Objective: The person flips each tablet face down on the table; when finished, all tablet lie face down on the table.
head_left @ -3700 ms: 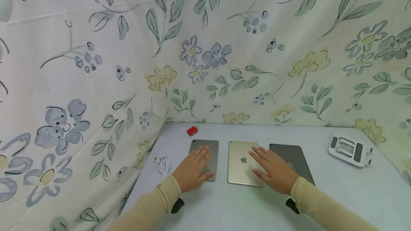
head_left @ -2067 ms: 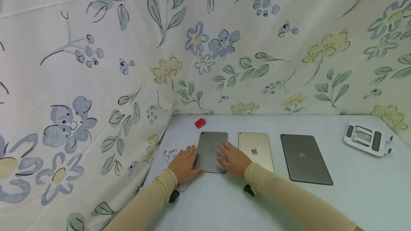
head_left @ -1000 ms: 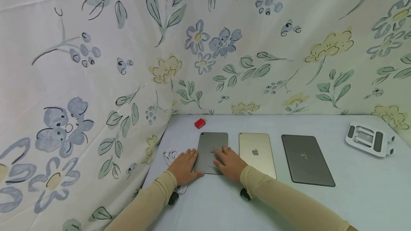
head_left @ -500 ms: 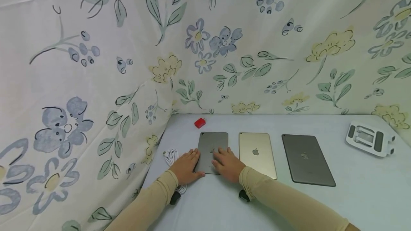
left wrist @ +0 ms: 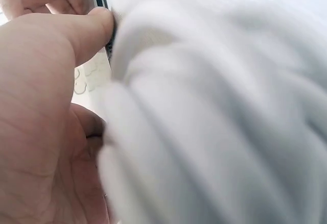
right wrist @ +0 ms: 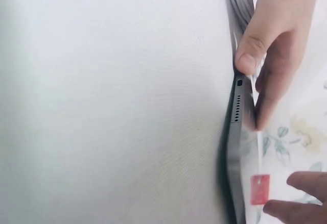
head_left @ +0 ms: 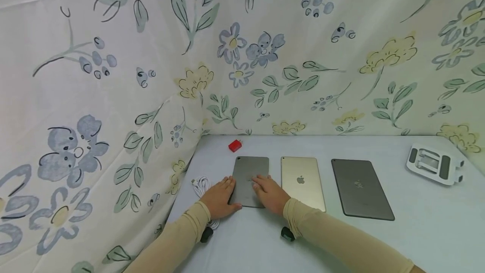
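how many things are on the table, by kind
tablets: 3 — grey tablet under both hands, gold tablet, dark grey tablet
red charger plug: 1
coiled white cable: 1
white folding stand: 1
total: 6

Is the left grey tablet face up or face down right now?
Face down: the left grey tablet shows its plain metal back with a faint logo. Both hands rest on its near end.
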Demonstrator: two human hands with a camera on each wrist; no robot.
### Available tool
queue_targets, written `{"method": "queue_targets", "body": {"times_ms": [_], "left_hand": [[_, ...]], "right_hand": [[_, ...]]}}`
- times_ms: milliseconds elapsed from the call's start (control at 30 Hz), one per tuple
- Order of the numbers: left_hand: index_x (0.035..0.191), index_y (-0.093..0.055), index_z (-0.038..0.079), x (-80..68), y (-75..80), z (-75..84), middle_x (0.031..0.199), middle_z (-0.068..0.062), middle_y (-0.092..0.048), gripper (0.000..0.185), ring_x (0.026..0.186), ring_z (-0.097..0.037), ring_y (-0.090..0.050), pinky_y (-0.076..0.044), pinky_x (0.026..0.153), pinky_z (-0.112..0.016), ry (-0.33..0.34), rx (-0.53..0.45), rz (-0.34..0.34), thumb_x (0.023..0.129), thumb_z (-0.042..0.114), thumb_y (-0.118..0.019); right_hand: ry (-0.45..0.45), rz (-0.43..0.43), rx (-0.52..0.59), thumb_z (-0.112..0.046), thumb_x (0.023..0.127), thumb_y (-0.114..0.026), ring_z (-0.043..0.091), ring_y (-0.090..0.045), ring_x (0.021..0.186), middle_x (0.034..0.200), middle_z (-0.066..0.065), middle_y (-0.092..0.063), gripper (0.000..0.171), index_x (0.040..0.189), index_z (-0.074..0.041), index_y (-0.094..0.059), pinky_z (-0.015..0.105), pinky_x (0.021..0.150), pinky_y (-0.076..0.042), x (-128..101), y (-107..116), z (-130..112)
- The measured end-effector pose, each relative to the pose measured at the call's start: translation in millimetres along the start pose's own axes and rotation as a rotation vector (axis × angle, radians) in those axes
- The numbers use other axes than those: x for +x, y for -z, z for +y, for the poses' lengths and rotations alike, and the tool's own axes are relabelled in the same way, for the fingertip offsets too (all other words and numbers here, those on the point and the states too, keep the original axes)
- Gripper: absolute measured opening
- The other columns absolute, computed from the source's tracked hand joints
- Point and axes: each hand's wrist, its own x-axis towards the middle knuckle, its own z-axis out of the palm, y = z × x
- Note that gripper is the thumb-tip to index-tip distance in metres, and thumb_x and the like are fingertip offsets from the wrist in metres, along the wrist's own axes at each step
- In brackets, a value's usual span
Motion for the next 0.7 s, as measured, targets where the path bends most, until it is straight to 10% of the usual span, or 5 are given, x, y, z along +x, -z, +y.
{"method": "queue_targets", "body": {"times_ms": [700], "left_hand": [[0.143,-0.041,-0.007,12.5,20.0,30.6,0.146,-0.021,-0.041,0.102,0.139,-0.034,-0.032,-0.024,0.112,-0.047,0.108,-0.146,0.009,0.089,0.078,-0.022]], "right_hand": [[0.065,0.057,-0.036,-0.045,0.105,-0.031,0.04,-0.019,0.143,0.153,0.014,-0.034,0.056,0.146,-0.01,-0.045,0.056,0.111,-0.02,-14,24,-20]]}}
